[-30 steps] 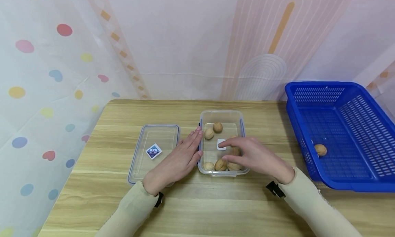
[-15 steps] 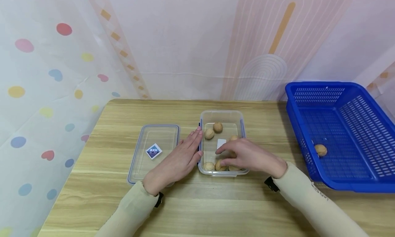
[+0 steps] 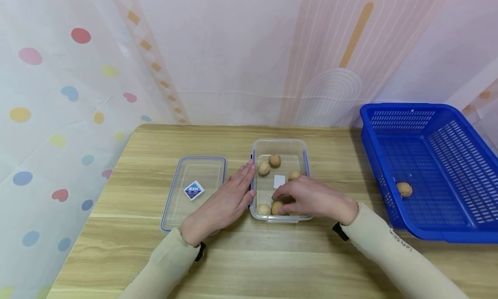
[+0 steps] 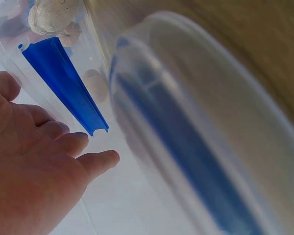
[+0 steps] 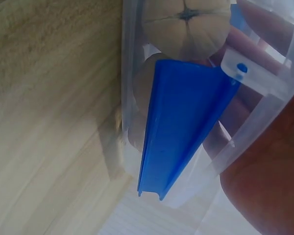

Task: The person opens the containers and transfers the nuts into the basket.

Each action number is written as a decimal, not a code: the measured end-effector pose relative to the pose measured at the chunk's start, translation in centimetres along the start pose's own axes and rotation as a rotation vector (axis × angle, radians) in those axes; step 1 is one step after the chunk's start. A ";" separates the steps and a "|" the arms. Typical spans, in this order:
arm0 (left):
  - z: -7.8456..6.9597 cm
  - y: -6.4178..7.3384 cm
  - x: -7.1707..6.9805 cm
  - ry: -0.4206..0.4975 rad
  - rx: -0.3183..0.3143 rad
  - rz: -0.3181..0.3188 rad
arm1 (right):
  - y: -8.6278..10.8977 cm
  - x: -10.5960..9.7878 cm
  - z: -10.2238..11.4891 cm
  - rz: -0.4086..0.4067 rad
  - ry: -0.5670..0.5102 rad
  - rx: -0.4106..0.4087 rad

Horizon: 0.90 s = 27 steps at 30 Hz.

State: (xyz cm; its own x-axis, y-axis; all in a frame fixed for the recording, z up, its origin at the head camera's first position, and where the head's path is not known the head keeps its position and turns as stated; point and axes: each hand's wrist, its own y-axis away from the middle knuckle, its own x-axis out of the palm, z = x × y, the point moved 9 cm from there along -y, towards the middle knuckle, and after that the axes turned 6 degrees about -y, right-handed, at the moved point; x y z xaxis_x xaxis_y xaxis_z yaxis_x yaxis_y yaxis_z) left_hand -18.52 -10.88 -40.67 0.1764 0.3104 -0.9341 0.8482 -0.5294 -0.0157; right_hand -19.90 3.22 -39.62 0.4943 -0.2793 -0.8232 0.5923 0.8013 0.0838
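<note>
A clear plastic food container [image 3: 280, 143] with blue side clips stands at mid-table, several walnuts [image 3: 274, 160] inside it. My left hand [image 3: 225, 201] rests its nearly straight fingers along the container's left side; in the left wrist view they lie beside a blue clip [image 4: 63, 81]. Reaching in over the right wall, my right hand [image 3: 311, 197] has its thumb and forefinger bent around a walnut [image 3: 287, 199] near the front, partly hidden by the fingers. In the right wrist view another walnut [image 5: 186, 29] shows through the wall above a blue clip [image 5: 181, 117].
A clear lid [image 3: 210, 173] with a blue seal lies left of the container, partly under the left forearm. On the right stands a blue slotted basket [image 3: 428, 160] holding one walnut [image 3: 404, 189]. A patterned cloth [image 3: 233, 52] hangs behind the wooden table [image 3: 249, 264].
The right hand has lowered and moved slightly toward the container's front, its fingers closing around a walnut, which has shifted left. Another walnut at the right wall is now uncovered. The left hand stays put.
</note>
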 end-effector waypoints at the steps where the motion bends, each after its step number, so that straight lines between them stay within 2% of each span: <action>1: 0.0 0.0 0.0 -0.001 0.000 0.000 | 0.0 0.0 0.0 -0.002 0.015 -0.005; 9: 0.0 0.0 0.1 -0.007 -0.001 0.007 | 0.1 0.4 0.4 -0.028 0.145 -0.032; 14: -0.1 0.0 0.0 -0.004 0.003 0.000 | 0.1 0.4 0.4 -0.048 0.165 -0.041; 17: -0.1 0.0 -0.1 -0.003 0.004 -0.002 | 0.2 0.3 0.3 -0.065 0.137 -0.035; 23: 0.0 0.0 0.0 -0.003 -0.004 0.007 | 0.3 -0.4 0.0 -0.108 -0.008 -0.016; 27: 0.0 0.0 0.1 -0.003 -0.005 0.006 | 0.7 -1.1 0.0 -0.135 -0.068 0.011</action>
State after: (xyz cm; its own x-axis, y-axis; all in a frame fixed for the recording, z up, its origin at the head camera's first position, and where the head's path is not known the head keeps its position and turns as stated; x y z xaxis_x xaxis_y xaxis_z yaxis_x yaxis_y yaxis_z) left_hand -18.53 -10.84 -40.76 0.1801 0.3053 -0.9351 0.8498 -0.5271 -0.0084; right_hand -20.04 4.06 -38.70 0.4514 -0.4194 -0.7876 0.6628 0.7486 -0.0188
